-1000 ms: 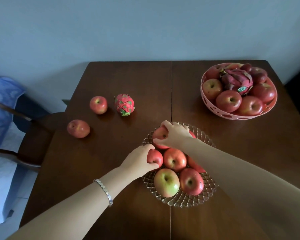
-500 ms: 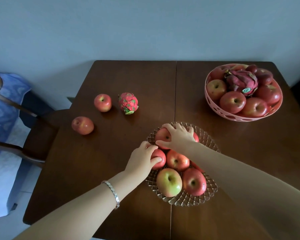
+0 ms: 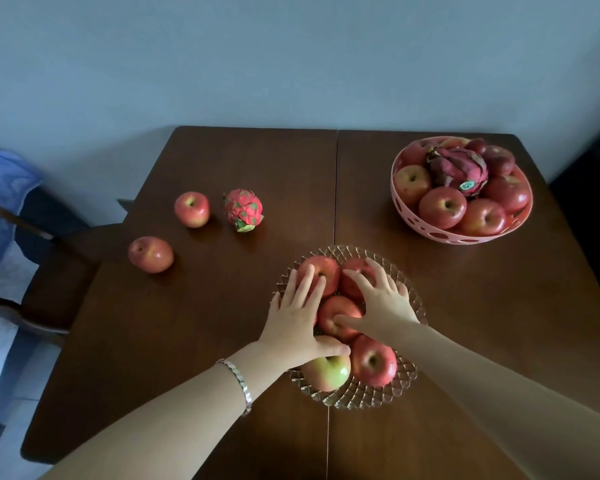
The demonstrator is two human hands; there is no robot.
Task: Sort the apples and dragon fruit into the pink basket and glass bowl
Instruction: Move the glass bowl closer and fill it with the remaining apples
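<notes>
Hands met over the clear cut-glass bowl (image 3: 409,386), both spread and neither clenched. The left hand (image 3: 298,320) lay with its straight fingers fanned across the far-left red apple (image 3: 326,270), and its thumb reached sideways onto the green-yellow apple (image 3: 326,374) at the bowl's near edge. The right hand (image 3: 381,303) had its fingers splayed over the far-right red apple (image 3: 357,268), gripping nothing that showed, while its thumb touched the middle red apple (image 3: 336,313) lying between the two hands. Just below the right wrist sat the near-right red apple (image 3: 373,365), touching the green-yellow one.

Beyond the right hand and off to its right, well apart, stood the pink perforated plastic basket (image 3: 430,230), filled with red apples and topped by a dark-red dragon fruit with a green sticker (image 3: 458,168). Beyond the left hand and to its left, three fruits lay loose on the dark brown wooden table (image 3: 222,306): a small pink-and-green dragon fruit (image 3: 243,209) nearest, a round red apple (image 3: 192,209) just beside it, and a second loose red apple (image 3: 150,254) farther left. A silver link bracelet (image 3: 238,379) circled the left wrist.
</notes>
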